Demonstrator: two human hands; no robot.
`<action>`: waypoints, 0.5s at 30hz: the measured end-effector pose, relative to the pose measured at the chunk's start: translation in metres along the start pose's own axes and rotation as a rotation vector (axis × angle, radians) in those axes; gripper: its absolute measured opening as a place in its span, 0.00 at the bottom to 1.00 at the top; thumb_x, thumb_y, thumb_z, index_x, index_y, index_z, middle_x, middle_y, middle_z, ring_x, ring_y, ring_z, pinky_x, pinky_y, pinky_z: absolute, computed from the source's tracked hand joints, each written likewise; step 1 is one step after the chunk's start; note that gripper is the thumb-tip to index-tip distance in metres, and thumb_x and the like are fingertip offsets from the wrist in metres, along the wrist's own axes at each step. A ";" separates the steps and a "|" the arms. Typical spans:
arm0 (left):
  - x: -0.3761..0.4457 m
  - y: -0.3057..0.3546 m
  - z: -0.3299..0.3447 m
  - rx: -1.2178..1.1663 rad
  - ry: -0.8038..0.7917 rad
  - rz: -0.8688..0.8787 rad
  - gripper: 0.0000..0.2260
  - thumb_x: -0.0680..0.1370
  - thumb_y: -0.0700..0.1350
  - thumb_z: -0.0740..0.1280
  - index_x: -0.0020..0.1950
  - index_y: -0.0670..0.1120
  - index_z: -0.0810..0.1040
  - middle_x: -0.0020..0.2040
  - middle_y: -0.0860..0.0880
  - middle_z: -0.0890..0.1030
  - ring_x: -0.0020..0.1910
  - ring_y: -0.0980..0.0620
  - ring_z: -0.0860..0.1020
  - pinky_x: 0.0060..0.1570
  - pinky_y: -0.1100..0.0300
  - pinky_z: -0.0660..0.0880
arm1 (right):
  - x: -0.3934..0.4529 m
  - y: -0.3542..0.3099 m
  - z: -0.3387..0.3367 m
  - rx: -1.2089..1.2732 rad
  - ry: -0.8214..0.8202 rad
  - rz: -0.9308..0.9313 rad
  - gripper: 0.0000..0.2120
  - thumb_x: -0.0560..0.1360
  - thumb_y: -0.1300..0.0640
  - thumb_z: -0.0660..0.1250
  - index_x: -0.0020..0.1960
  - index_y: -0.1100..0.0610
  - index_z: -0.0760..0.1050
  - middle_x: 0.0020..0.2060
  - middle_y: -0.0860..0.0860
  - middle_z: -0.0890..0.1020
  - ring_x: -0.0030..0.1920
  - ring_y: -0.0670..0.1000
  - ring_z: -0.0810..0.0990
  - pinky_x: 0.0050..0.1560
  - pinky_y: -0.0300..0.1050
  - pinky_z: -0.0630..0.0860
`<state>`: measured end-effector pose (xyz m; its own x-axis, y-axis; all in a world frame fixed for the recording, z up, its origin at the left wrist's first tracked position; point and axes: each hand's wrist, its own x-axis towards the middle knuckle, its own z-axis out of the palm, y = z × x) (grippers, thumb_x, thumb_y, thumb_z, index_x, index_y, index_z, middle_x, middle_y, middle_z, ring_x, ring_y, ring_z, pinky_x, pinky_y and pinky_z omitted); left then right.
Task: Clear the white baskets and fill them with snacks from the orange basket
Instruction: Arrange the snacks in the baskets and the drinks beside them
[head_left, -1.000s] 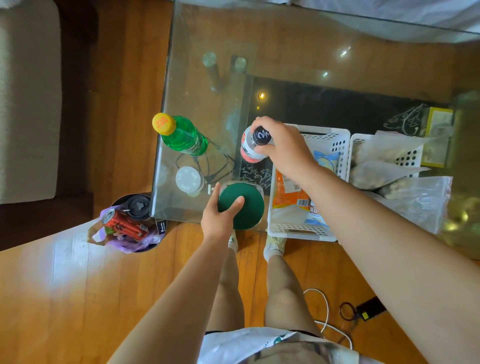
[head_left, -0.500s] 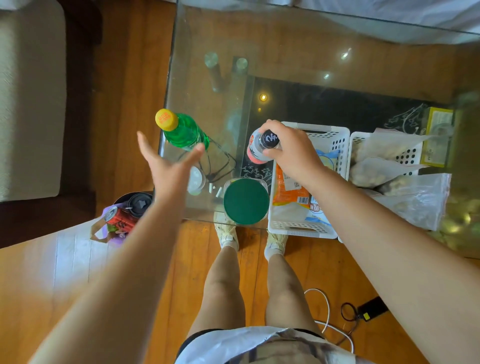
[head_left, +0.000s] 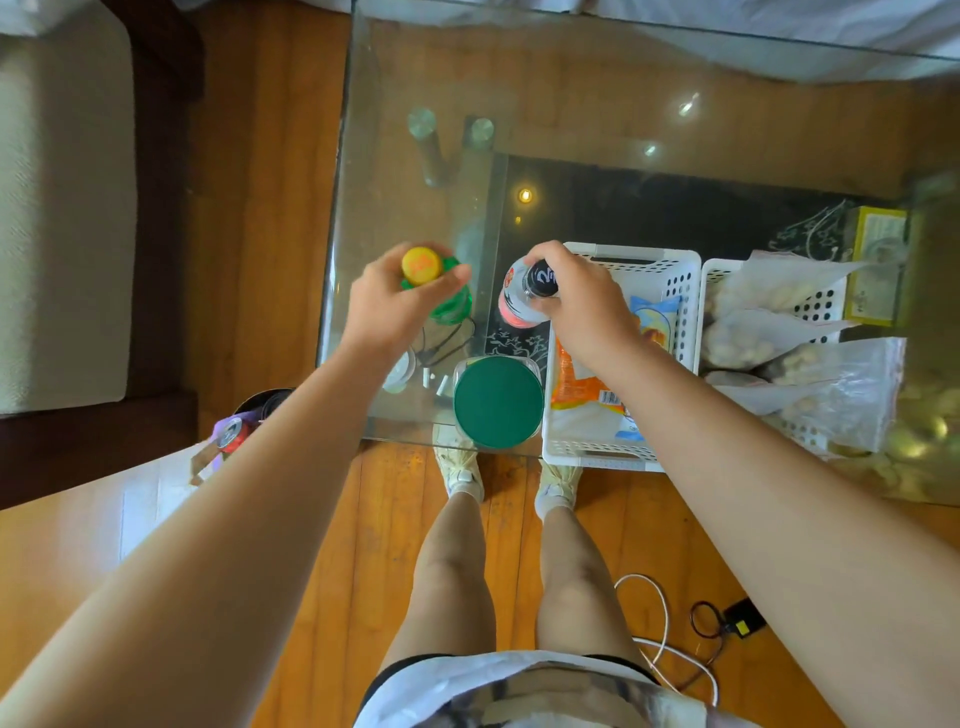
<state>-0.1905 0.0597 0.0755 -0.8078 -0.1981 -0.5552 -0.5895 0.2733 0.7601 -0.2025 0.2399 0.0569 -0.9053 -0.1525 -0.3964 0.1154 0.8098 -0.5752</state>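
Two white baskets stand side by side on the glass table. The left white basket holds an orange snack packet and a blue packet. The right white basket holds clear bags of nuts. My right hand grips a black-capped bottle with a red and white label just left of the left basket. My left hand closes around the neck of a green bottle with a yellow cap. No orange basket is in view.
A jar with a green lid stands at the table's near edge. A small white lid and a black cord lie beside it. A yellow box sits far right. On the floor are a bin with cans and cables.
My left hand left the green-lidded jar, rose, and now holds the green bottle's neck. My right hand stays on the black-capped bottle.
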 end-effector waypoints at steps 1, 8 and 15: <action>-0.002 0.001 0.006 0.001 -0.039 0.002 0.09 0.70 0.50 0.74 0.48 0.53 0.79 0.41 0.55 0.79 0.44 0.56 0.76 0.46 0.59 0.73 | -0.001 0.000 0.001 -0.010 0.002 -0.003 0.18 0.72 0.67 0.66 0.58 0.52 0.70 0.55 0.55 0.79 0.54 0.57 0.78 0.46 0.45 0.73; -0.005 0.016 0.022 0.011 -0.227 0.012 0.13 0.74 0.54 0.67 0.53 0.49 0.79 0.48 0.50 0.79 0.46 0.54 0.76 0.48 0.61 0.72 | -0.012 0.001 0.002 -0.022 0.017 -0.022 0.16 0.74 0.65 0.66 0.60 0.57 0.70 0.57 0.57 0.79 0.55 0.60 0.77 0.47 0.44 0.69; -0.005 0.009 0.015 -0.081 -0.319 -0.026 0.12 0.78 0.53 0.61 0.57 0.51 0.78 0.46 0.58 0.79 0.45 0.66 0.76 0.47 0.66 0.71 | -0.018 -0.002 0.006 0.072 0.031 0.031 0.16 0.75 0.62 0.65 0.62 0.55 0.70 0.57 0.57 0.79 0.56 0.59 0.78 0.51 0.49 0.74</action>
<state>-0.1919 0.0773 0.0795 -0.7587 0.1048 -0.6429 -0.6186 0.1933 0.7615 -0.1837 0.2377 0.0612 -0.9130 -0.1091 -0.3931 0.1719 0.7710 -0.6132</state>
